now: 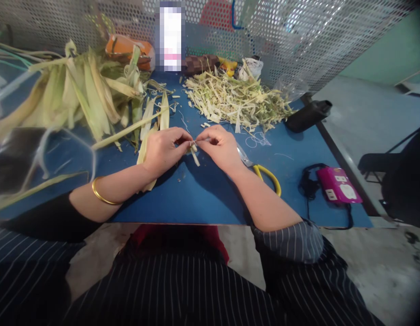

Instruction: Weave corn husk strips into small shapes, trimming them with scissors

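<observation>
My left hand (167,148) and my right hand (219,147) meet fingertip to fingertip above the table. Pinched between them is a small pale strip of corn husk (195,158), its end hanging down. A bit of white thread (193,143) seems to cross between the fingertips; how it runs there is too small to tell. Under and beside my left hand lie several corn husk pieces (164,113). A pair of scissors (271,179) with yellow handles lies by my right wrist, partly hidden behind it.
Large corn husks (94,95) spread over the left side of the blue table (210,199). A heap of cut husk strips (230,102) lies at the back. Loose white thread (259,140), a black bottle (308,116) and a pink box (339,184) with a cord are on the right.
</observation>
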A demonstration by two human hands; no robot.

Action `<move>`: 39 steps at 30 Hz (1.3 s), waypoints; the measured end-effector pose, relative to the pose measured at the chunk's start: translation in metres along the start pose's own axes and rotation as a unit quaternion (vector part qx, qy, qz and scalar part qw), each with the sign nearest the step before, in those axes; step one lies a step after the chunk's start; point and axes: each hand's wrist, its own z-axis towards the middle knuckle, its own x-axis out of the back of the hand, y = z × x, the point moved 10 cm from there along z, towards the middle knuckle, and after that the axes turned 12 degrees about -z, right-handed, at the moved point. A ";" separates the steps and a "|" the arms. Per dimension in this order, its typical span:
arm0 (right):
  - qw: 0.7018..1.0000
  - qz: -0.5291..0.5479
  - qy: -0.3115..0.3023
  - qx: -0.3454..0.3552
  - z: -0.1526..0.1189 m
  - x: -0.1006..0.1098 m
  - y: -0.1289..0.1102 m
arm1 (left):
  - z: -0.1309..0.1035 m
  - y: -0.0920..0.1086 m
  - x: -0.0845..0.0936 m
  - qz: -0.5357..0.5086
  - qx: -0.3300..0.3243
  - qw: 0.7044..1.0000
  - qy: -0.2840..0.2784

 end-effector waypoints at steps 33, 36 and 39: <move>0.986 0.134 -0.101 -0.019 -0.002 -0.017 -0.006 | 0.004 -0.042 0.006 -0.002 0.089 0.995 0.052; 0.989 0.108 -0.100 -0.018 -0.002 -0.017 -0.005 | 0.005 -0.045 0.005 -0.025 0.097 0.994 0.048; 0.990 0.101 -0.101 -0.015 -0.002 -0.018 -0.004 | 0.006 -0.045 0.005 -0.098 0.107 0.988 0.042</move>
